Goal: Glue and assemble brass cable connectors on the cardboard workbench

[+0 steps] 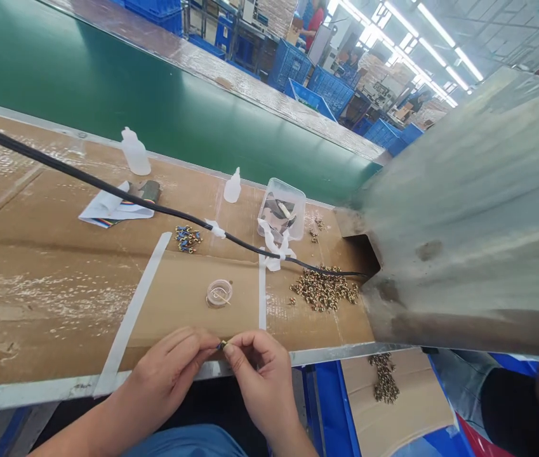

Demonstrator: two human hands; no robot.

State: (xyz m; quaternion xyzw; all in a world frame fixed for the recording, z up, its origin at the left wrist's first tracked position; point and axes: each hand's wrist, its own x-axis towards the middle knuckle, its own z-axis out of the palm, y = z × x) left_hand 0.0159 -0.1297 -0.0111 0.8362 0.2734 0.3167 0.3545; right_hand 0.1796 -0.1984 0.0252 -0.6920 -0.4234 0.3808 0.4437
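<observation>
My left hand (169, 371) and my right hand (259, 374) meet at the near edge of the cardboard-covered bench (35, 298). Both pinch one tiny dark and brass-coloured part (223, 346) between their fingertips. A small round clear lid (219, 292) lies just beyond my hands. To the right of it lies a heap of small brass-coloured parts (324, 291). A smaller cluster of blue parts (187, 238) rests farther back.
A black cable (107, 188) is taped across the bench. Two white squeeze bottles (134, 152) (232, 186), a clear plastic tub (282, 208) and a folded paper (107, 208) stand behind. A green conveyor belt (155, 101) runs beyond. More parts (383, 377) lie on cardboard below right. Blue crates at back.
</observation>
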